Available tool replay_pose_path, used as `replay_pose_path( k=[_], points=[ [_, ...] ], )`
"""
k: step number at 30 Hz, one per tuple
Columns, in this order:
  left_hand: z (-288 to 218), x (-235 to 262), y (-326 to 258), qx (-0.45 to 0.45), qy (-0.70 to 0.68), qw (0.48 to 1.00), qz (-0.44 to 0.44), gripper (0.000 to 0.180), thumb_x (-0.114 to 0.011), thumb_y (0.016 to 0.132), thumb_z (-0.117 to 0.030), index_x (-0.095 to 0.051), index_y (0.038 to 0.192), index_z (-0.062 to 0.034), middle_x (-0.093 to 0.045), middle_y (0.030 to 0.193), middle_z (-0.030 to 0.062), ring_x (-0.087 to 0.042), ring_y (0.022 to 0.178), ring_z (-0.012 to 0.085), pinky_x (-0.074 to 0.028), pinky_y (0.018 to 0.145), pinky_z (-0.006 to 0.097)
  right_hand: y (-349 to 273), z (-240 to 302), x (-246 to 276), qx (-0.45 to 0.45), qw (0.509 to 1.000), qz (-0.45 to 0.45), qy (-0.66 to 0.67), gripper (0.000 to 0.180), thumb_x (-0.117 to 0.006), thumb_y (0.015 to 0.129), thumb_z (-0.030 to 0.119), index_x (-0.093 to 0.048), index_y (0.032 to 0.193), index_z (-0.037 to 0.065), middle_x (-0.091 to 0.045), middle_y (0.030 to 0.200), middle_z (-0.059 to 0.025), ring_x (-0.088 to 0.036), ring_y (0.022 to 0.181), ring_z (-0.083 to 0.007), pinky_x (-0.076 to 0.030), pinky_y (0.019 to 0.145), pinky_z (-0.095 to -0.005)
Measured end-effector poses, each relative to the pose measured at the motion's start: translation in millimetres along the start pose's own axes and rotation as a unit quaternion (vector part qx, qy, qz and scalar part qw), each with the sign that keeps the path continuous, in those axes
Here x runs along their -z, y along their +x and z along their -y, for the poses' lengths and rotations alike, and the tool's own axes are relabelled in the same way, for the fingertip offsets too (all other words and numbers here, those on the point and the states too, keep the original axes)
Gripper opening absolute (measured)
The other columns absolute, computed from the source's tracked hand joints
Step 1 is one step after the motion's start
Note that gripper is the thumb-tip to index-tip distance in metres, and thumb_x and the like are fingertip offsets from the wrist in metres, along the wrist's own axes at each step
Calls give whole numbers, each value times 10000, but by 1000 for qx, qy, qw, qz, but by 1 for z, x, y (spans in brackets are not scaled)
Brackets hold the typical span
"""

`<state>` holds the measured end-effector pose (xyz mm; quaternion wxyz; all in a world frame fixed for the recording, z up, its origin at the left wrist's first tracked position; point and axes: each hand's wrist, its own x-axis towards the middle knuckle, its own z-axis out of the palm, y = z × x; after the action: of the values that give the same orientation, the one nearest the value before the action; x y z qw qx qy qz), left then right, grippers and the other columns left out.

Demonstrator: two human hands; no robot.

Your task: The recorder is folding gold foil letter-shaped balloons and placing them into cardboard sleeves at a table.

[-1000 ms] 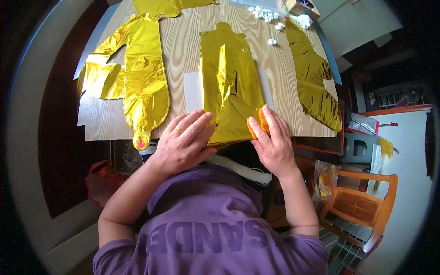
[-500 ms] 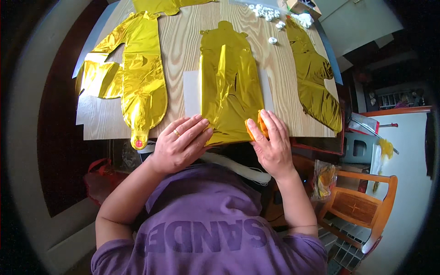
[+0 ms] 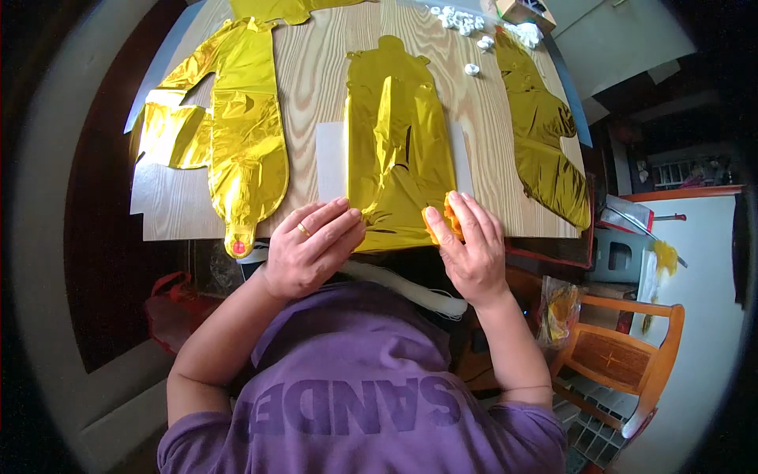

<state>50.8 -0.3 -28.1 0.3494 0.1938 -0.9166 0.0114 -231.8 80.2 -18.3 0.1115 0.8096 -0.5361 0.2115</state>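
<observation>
Fingers (image 3: 332, 225) press one of four gold foil balloons (image 3: 399, 150).

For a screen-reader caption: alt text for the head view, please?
Both hands press the near end of a flat gold foil balloon on a wooden table; the right hand holds something orange, the left hand lies flat.

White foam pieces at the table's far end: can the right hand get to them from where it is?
Probably yes: the right hand rests at the near edge on an orange piece, and only flat gold foil lies before the foam pieces.
</observation>
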Motion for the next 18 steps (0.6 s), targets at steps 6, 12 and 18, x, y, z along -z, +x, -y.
replay_pose_path(
  k=[6, 12, 18],
  points=[
    [1, 7, -4, -11, -11, 1000, 8, 272, -714, 805, -133, -737, 1068, -69, -715, 1161, 90, -684, 1109, 258, -549, 880, 391, -5, 6, 8, 20, 1000, -8, -11, 324, -613, 945, 150, -691, 1255, 101, -653, 1271, -181, -633, 1144, -329, -496, 924, -426],
    [4, 29, 10, -22, -53, 998, 31, 228, -695, 826, -121, -731, 1043, -61, -734, 1095, 101, -713, 1039, 265, -554, 848, 379, 0, 3, 25, 75, 997, -29, -9, 258, -666, 928, 122, -712, 1154, 7, -725, 1095, -163, -711, 982, -270, -545, 751, -347],
    [48, 98, 102, -179, 85, 978, -61, 201, -694, 858, -139, -760, 1023, -44, -736, 1055, 93, -734, 907, 198, -564, 739, 332, 83, -24, 101, 191, 973, -84, -98, 240, -672, 944, 138, -710, 1130, -8, -744, 1019, -171, -738, 924, -235, -544, 649, -316]
  ],
)
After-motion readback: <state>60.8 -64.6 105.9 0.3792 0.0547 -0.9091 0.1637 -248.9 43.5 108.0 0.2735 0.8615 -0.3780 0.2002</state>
